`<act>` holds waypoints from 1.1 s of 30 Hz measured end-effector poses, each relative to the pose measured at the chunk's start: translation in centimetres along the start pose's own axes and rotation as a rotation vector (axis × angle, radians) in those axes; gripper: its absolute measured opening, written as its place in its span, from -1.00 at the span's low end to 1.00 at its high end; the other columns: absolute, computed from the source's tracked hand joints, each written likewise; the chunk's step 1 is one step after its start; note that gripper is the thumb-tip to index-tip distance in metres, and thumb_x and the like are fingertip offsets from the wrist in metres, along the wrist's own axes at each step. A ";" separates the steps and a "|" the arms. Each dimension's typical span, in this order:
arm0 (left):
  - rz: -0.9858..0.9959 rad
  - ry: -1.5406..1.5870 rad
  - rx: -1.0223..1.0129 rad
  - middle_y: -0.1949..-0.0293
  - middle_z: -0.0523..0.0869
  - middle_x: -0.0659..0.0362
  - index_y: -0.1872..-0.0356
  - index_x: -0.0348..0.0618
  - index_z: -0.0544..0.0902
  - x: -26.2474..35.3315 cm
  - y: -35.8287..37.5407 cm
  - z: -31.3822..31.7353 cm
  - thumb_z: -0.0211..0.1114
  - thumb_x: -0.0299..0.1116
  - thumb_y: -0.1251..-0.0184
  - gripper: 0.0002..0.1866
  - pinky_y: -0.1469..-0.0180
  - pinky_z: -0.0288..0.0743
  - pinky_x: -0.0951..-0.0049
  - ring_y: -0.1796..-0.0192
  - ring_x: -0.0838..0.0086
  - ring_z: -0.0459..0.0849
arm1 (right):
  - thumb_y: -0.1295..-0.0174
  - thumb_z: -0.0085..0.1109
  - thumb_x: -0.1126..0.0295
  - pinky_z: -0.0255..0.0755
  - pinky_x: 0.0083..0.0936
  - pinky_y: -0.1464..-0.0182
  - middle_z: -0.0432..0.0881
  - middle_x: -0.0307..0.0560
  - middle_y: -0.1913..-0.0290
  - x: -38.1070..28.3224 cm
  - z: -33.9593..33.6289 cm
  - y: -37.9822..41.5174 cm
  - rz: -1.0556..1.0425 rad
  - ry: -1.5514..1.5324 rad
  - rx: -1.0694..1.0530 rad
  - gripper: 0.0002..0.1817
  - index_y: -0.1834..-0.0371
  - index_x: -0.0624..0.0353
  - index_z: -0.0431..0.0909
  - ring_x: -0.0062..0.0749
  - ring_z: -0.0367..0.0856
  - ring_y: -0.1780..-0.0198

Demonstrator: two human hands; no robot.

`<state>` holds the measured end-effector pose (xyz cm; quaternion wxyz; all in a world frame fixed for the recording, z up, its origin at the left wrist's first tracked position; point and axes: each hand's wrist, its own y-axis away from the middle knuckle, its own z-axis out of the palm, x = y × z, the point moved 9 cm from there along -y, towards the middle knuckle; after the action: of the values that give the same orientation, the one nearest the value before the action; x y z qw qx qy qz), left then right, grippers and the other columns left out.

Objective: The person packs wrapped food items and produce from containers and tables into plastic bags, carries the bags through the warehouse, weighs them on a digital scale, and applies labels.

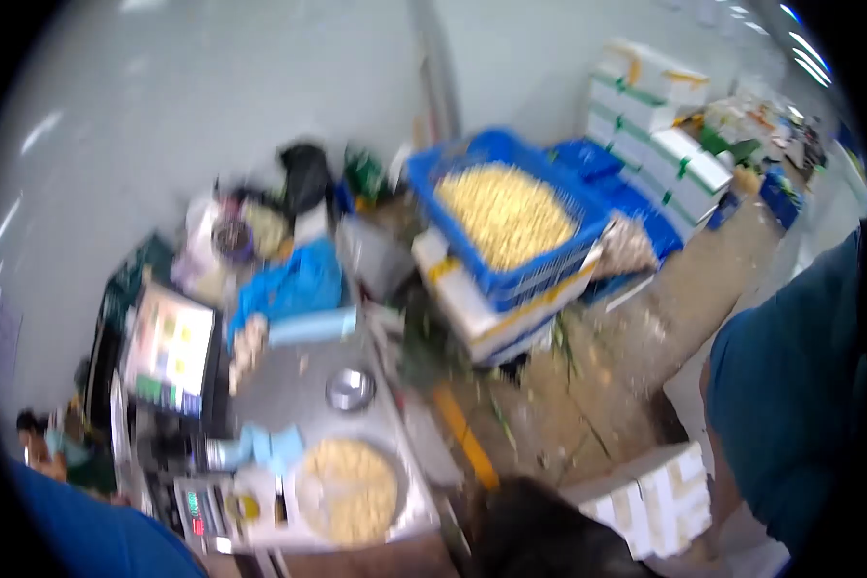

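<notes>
Below and right of the screen [169, 349] sat a bowl [297, 491] of pale bits [361, 486] — prob. moderate weight, stiff walls, loose contents; best held level by opp. sides. L & R hands out of view — couldn't tell their grip.

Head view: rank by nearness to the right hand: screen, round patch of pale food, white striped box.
1. White striped box: lower right, closest by.
2. Pale food: bottom, left of centre.
3. Screen: far left.
</notes>
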<state>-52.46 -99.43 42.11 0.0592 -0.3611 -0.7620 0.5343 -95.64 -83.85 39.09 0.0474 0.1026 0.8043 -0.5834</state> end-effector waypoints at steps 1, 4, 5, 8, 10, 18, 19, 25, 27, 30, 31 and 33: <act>-0.003 -0.009 -0.020 -0.07 0.54 -0.03 -0.19 -0.38 0.46 0.0 0.1 0.2 0.24 -0.36 -0.18 -0.47 -0.33 0.26 0.22 -0.16 0.16 0.47 | -0.30 0.17 0.38 0.42 -0.48 -0.06 0.62 -0.08 0.00 -1.2 1.8 0.3 -0.018 -0.084 0.013 -0.73 -0.02 0.26 0.57 -0.38 0.56 0.03; -0.032 -0.057 -0.110 -0.09 0.53 -0.04 -0.20 -0.38 0.46 -1.0 0.4 1.2 0.24 -0.38 -0.17 -0.46 -0.34 0.24 0.22 -0.18 0.16 0.47 | -0.29 0.18 0.38 0.42 -0.48 -0.08 0.61 -0.09 -0.01 -3.6 7.3 5.0 0.023 -0.336 0.009 -0.72 -0.02 0.25 0.57 -0.38 0.56 0.02; -0.044 -0.101 -0.122 -0.09 0.53 -0.04 -0.20 -0.38 0.46 -1.5 0.5 1.3 0.25 -0.39 -0.16 -0.46 -0.35 0.24 0.22 -0.19 0.16 0.47 | -0.29 0.19 0.38 0.42 -0.48 -0.09 0.61 -0.09 -0.01 -3.7 10.1 7.2 0.093 -0.418 -0.014 -0.72 -0.03 0.25 0.57 -0.37 0.55 0.01; -0.092 -0.210 -0.155 -0.11 0.53 -0.05 -0.21 -0.38 0.45 -2.4 0.8 1.8 0.26 -0.40 -0.15 -0.45 -0.36 0.23 0.22 -0.20 0.16 0.46 | -0.29 0.20 0.37 0.41 -0.47 -0.10 0.61 -0.09 -0.02 -1.9 24.0 19.8 0.539 -0.618 -0.364 -0.71 -0.03 0.24 0.57 -0.37 0.55 0.00; -0.126 -0.282 -0.197 -0.12 0.53 -0.05 -0.21 -0.38 0.45 -2.6 0.6 1.8 0.26 -0.41 -0.14 -0.44 -0.36 0.22 0.21 -0.22 0.16 0.46 | -0.28 0.21 0.37 0.41 -0.46 -0.11 0.61 -0.09 -0.03 -1.1 34.7 37.9 0.887 -0.654 -0.822 -0.70 -0.04 0.24 0.57 -0.36 0.55 -0.01; -0.120 -0.404 -0.292 -0.16 0.53 -0.07 -0.23 -0.38 0.44 -2.8 -2.5 5.9 0.28 -0.46 -0.10 -0.41 -0.39 0.19 0.21 -0.26 0.16 0.44 | 0.00 0.15 -0.41 0.30 -0.27 -0.33 0.35 0.28 -0.36 -10.9 41.4 80.9 0.368 -0.343 -2.125 0.15 -0.42 0.36 0.15 0.07 0.34 -0.37; -0.115 -0.413 -0.296 -0.17 0.53 -0.07 -0.24 -0.38 0.44 -2.8 -2.8 6.4 0.29 -0.46 -0.10 -0.40 -0.39 0.19 0.20 -0.27 0.16 0.44 | 0.02 0.20 -0.38 0.27 -0.29 -0.36 0.31 0.27 -0.39 -12.8 43.2 80.9 0.530 -0.486 -2.080 0.16 -0.44 0.35 0.12 0.04 0.28 -0.41; -0.181 -0.447 -0.285 -0.20 0.53 -0.08 -0.25 -0.39 0.43 -3.6 -2.6 6.8 0.30 -0.50 -0.07 -0.38 -0.41 0.16 0.20 -0.30 0.16 0.43 | -0.01 0.36 0.22 0.57 -0.26 0.06 0.71 0.03 0.08 -15.1 47.4 87.0 -0.075 -0.412 -1.996 -0.67 0.13 0.04 0.71 -0.11 0.70 0.10; -0.254 -0.466 -0.292 -0.21 0.52 -0.09 -0.26 -0.39 0.43 -3.9 -1.2 5.9 0.31 -0.51 -0.06 -0.37 -0.42 0.15 0.20 -0.32 0.15 0.42 | -0.23 0.15 0.17 0.55 -0.28 -0.02 0.71 0.01 0.05 -13.3 47.5 95.8 -0.163 -0.479 -1.918 -0.70 0.11 0.07 0.71 -0.22 0.68 -0.01; -0.572 -0.458 -0.357 -0.25 0.50 -0.07 -0.26 -0.36 0.44 -4.2 6.4 4.5 0.27 -0.55 -0.02 -0.36 -0.43 0.12 0.19 -0.34 0.14 0.40 | -0.23 0.16 0.17 0.39 -0.32 -0.14 0.54 0.02 -0.19 -15.2 42.7 94.9 0.368 -1.005 -2.160 -0.56 -0.14 0.09 0.55 -0.21 0.51 -0.16; -0.745 -0.414 -0.409 -0.26 0.50 -0.03 -0.26 -0.35 0.44 -4.4 10.3 3.8 0.30 -0.57 -0.04 -0.37 -0.43 0.13 0.18 -0.35 0.16 0.38 | -0.22 0.18 0.19 0.39 -0.33 -0.06 0.53 0.03 -0.18 -15.7 42.6 93.3 0.554 -1.059 -2.142 -0.54 -0.17 0.12 0.52 -0.22 0.52 -0.10; -0.987 -0.416 -0.616 -0.21 0.54 0.03 -0.25 -0.20 0.50 -3.2 18.1 3.6 0.37 -0.58 -0.05 -0.38 -0.40 0.18 0.22 -0.32 0.17 0.38 | -0.20 0.22 0.25 0.49 -0.32 0.22 0.64 0.08 0.03 -17.0 44.9 87.9 0.652 -0.765 -1.963 -0.62 -0.05 0.19 0.58 -0.23 0.64 0.14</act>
<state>-43.04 -101.10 25.99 0.0426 0.1455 -0.9540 0.2586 -61.69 -102.06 -53.33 0.5059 0.0401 0.7845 0.3565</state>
